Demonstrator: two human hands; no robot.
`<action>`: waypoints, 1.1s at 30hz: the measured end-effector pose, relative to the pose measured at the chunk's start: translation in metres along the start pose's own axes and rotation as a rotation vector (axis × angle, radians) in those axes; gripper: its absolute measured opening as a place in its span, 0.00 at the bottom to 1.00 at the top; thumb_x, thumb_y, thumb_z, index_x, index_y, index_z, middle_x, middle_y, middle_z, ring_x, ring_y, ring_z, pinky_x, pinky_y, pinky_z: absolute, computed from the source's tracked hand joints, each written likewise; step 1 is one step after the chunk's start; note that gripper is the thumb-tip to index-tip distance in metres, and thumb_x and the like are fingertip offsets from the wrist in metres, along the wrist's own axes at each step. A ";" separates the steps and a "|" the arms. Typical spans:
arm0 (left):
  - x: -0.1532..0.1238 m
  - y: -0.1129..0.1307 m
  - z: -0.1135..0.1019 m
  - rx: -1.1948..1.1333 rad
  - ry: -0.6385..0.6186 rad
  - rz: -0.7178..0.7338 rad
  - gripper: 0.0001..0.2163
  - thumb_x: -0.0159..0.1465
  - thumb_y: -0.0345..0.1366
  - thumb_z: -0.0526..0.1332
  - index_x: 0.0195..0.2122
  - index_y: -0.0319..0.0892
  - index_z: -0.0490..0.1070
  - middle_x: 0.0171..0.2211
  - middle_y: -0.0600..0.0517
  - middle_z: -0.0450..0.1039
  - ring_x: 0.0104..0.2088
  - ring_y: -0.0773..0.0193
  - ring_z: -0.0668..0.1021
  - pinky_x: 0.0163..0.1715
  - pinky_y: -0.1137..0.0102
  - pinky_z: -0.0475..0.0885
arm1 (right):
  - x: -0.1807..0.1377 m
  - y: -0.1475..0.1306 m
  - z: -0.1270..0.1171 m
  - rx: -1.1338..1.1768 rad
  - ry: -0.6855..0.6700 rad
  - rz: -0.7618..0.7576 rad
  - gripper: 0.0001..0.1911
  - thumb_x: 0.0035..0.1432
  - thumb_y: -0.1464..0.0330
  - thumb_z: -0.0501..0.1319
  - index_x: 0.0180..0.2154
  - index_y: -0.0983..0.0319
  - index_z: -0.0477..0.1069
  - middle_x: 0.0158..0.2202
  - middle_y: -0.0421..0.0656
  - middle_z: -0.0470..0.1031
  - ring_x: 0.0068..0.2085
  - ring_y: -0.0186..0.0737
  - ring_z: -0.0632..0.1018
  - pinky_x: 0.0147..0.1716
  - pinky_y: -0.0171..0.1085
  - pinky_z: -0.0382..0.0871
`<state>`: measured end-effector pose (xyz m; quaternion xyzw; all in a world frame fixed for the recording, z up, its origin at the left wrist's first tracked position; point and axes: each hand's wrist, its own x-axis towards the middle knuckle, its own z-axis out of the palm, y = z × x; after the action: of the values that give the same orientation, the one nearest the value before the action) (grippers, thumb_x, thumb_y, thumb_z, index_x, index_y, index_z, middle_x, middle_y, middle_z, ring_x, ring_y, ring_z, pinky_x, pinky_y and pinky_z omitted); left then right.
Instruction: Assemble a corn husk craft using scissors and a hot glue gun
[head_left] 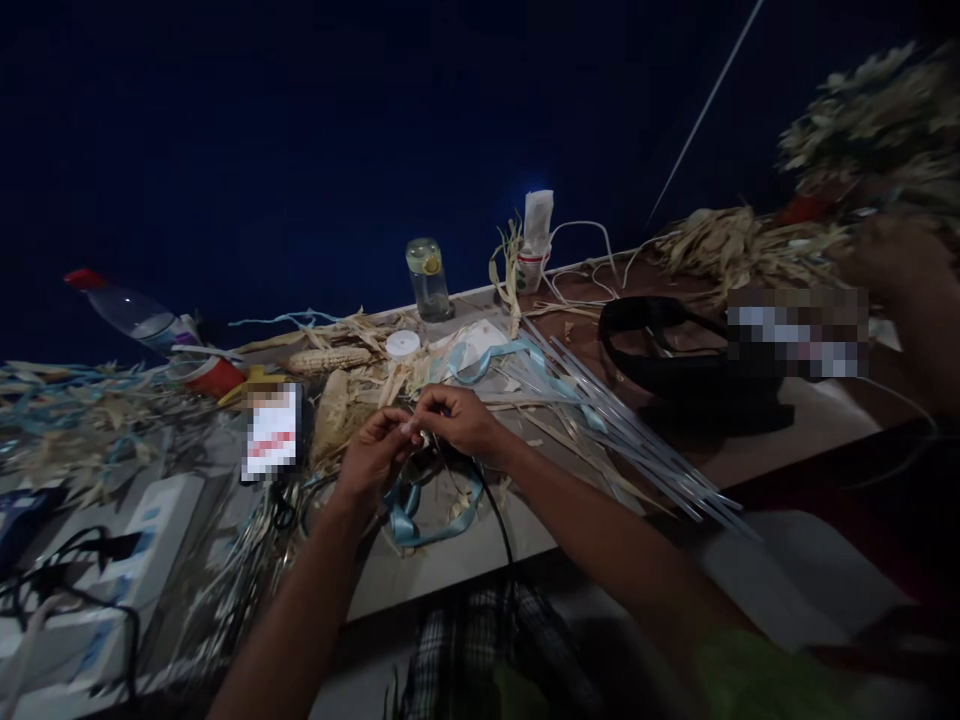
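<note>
My left hand [373,452] and my right hand [459,420] meet over the table's middle, fingertips pinched together on a small pale piece I cannot make out. A light blue ribbon [420,515] loops on the table just below them, and a thin black cord [495,510] runs from under the hands toward me. Dry corn husks [352,390] and a corn cob [330,359] lie just behind the hands.
A bundle of clear thin sticks [622,430] fans out right of my hands. Behind are a phone [271,432], white lid [403,343], glass jar [429,279], plastic bottle [142,315], black strap [675,350]. A power strip [112,560] lies left. Husk piles [735,245] at far right.
</note>
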<state>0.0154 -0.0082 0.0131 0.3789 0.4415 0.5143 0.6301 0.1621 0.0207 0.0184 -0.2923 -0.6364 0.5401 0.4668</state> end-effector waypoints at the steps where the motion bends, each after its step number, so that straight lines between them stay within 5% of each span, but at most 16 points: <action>1: 0.000 0.000 0.001 0.010 0.001 0.012 0.12 0.45 0.36 0.69 0.26 0.39 0.68 0.18 0.56 0.69 0.20 0.75 0.70 0.21 0.80 0.64 | 0.000 0.002 0.001 0.000 0.009 0.011 0.12 0.48 0.62 0.62 0.23 0.64 0.65 0.20 0.36 0.66 0.24 0.28 0.65 0.26 0.30 0.58; 22: 0.000 -0.009 -0.007 0.560 0.118 0.300 0.07 0.52 0.36 0.63 0.30 0.40 0.71 0.25 0.54 0.71 0.24 0.70 0.71 0.25 0.75 0.66 | 0.003 0.011 0.005 -0.093 0.157 0.052 0.17 0.50 0.60 0.59 0.18 0.63 0.59 0.18 0.34 0.57 0.22 0.27 0.59 0.24 0.31 0.54; 27: 0.001 -0.011 -0.006 0.522 0.105 0.280 0.07 0.53 0.36 0.63 0.32 0.40 0.71 0.26 0.54 0.71 0.26 0.69 0.73 0.27 0.75 0.67 | 0.002 0.012 0.004 -0.139 0.190 0.030 0.22 0.52 0.59 0.58 0.15 0.62 0.52 0.17 0.34 0.51 0.21 0.27 0.56 0.23 0.31 0.51; 33: 0.001 -0.008 -0.004 0.248 0.115 0.144 0.10 0.51 0.37 0.65 0.32 0.39 0.69 0.23 0.54 0.71 0.23 0.72 0.71 0.23 0.77 0.64 | 0.005 0.010 -0.008 0.046 0.363 0.073 0.24 0.56 0.55 0.52 0.16 0.63 0.59 0.15 0.36 0.57 0.20 0.28 0.59 0.22 0.32 0.53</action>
<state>0.0136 -0.0084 0.0043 0.4546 0.5087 0.5205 0.5135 0.1660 0.0306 0.0103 -0.3969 -0.5181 0.5094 0.5608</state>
